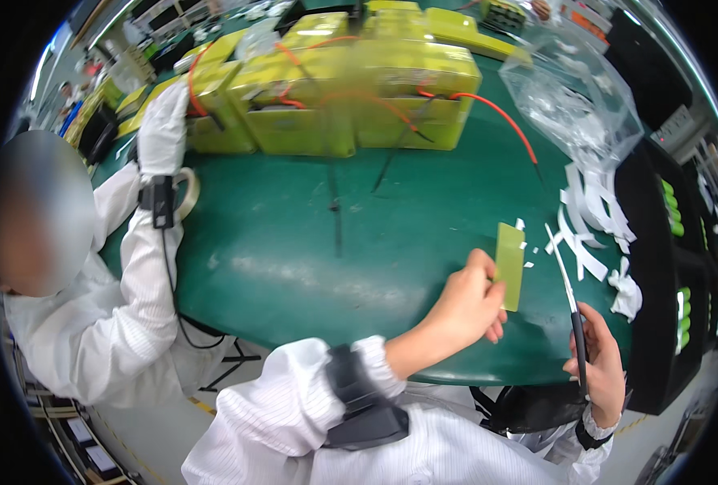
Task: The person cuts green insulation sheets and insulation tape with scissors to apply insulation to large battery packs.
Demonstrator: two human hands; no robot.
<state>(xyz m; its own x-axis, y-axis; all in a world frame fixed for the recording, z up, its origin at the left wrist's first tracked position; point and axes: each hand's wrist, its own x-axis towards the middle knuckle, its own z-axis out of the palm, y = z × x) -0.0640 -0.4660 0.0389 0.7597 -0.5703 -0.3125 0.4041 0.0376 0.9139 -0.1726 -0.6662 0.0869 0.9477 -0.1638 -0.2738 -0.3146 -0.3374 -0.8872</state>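
My left hand (460,305) is closed, its thumb and fingers pinching the edge of a flat yellow-green strip (510,263) near its lower end. The strip stands lengthwise over the green table. Small white scraps (529,264) lie beside its upper right edge. In my right hand (603,360) is a pair of scissors (569,295), seen nearly edge-on, with slim silver blades pointing away from me and a black handle. The blades are apart from the strip, to its right. Beyond their tips lies a pile of cut white strips (581,234).
Yellow-green wrapped blocks (294,121) with red cables (508,121) line the table's far side. A clear plastic bag (569,97) lies far right, a crumpled white piece (626,291) near the right edge. At left, a co-worker's white-gloved hand (163,133) touches a block.
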